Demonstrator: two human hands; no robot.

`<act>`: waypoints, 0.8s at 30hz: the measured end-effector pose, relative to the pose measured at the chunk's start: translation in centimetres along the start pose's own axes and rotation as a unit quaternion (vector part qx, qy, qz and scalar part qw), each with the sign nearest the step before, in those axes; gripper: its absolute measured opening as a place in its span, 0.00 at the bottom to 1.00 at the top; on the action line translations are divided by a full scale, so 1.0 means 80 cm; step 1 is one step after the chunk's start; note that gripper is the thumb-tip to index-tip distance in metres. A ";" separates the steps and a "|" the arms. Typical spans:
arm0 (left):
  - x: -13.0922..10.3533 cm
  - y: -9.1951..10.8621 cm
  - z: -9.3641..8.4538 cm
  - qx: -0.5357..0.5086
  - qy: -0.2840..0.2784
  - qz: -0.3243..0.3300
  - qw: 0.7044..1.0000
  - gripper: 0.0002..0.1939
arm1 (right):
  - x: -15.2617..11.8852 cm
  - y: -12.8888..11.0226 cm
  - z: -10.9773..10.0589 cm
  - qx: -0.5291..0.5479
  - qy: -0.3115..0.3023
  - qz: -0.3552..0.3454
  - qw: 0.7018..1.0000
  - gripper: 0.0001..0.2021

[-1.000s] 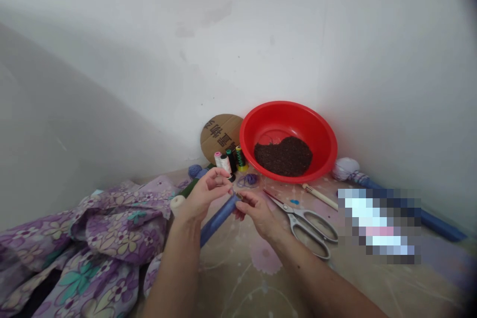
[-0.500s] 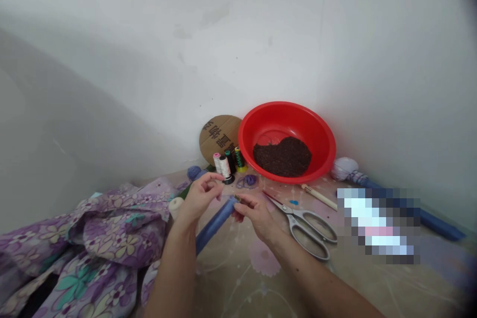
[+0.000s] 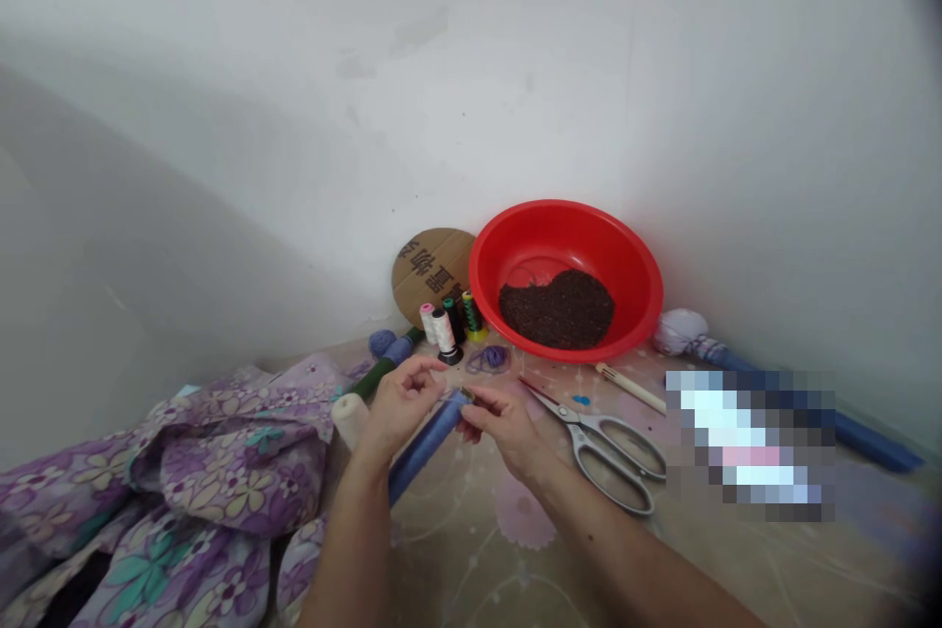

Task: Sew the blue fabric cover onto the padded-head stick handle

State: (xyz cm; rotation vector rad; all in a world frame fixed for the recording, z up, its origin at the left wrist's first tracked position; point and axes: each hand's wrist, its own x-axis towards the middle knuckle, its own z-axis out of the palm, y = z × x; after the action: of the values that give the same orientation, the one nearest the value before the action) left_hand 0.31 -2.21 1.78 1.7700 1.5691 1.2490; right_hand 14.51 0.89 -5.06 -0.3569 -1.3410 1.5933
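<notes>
A blue cloth-like tube slants up from behind my left forearm, its dark top end between my hands. My right hand has its thumb and fingers closed on that upper end. Just left of the tube's tip is my left hand, index finger reaching forward and the other fingers curled in. Whether a thin thread is pinched there is too fine to make out. Purple cord lies coiled beyond the hands. Grey-handled scissors with partly red blades rest to the right of my right hand.
Behind stand a red basin holding dark grains, several thread spools and a round cardboard piece. Floral fabric is heaped at left, beside a white roll. A wooden stick and a white-headed blue stick lie right.
My left hand has come slightly lower and closer to the tube's tip. My right hand stays on the tube end. The view has shifted slightly.
</notes>
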 end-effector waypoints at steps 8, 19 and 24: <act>-0.003 0.007 -0.011 -0.049 -0.015 0.025 0.998 0.12 | 0.001 0.000 0.003 0.011 0.007 0.014 1.000 0.10; -0.010 0.028 0.003 0.043 -0.119 -0.020 0.992 0.17 | -0.001 -0.005 0.009 -0.007 0.017 0.012 1.000 0.11; -0.013 0.026 0.014 -0.019 -0.188 -0.047 0.981 0.21 | -0.002 -0.006 0.009 -0.030 0.024 0.020 0.999 0.09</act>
State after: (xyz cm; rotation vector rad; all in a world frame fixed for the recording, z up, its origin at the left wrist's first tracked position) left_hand 2.44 -3.48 2.61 1.7620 1.3826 0.8341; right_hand 14.30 0.32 -4.42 -0.4596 -1.3545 1.5694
